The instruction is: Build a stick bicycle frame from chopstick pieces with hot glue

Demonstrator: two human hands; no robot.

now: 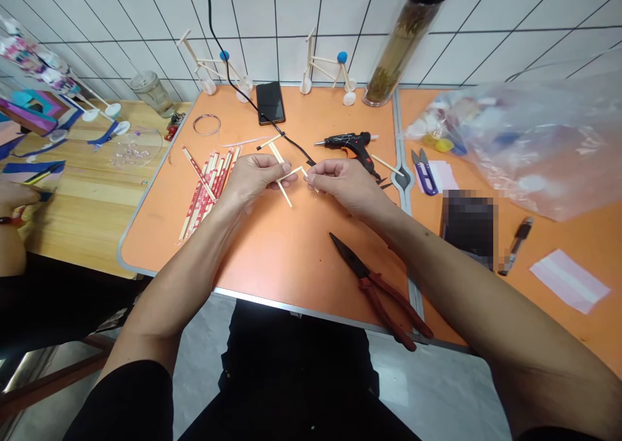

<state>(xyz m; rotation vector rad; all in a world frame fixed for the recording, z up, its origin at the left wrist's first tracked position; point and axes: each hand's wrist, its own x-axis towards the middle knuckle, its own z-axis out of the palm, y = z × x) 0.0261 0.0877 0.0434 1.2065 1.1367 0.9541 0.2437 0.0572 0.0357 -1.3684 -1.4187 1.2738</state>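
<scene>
Above the middle of the orange table [291, 260], my left hand [262, 174] pinches a small frame of pale wooden sticks [284, 192]. Its fingers are closed on the sticks where they cross. My right hand [333, 179] holds the end of a short stick between thumb and fingertips; this stick meets the frame in an angled corner between both hands. Left of my left hand lies a pile of chopsticks in red and white wrappers [204, 192]. A black glue gun [352, 146] lies just beyond my right hand. Pliers with red handles [374, 285] rest nearer to me.
Two stick models with blue balls [224, 56] [342, 57] stand by the wall. A phone [271, 102], black cable, tea bottle [401, 46], purple snips [426, 175], pen [518, 243] and plastic bag [544, 130] lie around. Another person's hand [17, 198] is at far left.
</scene>
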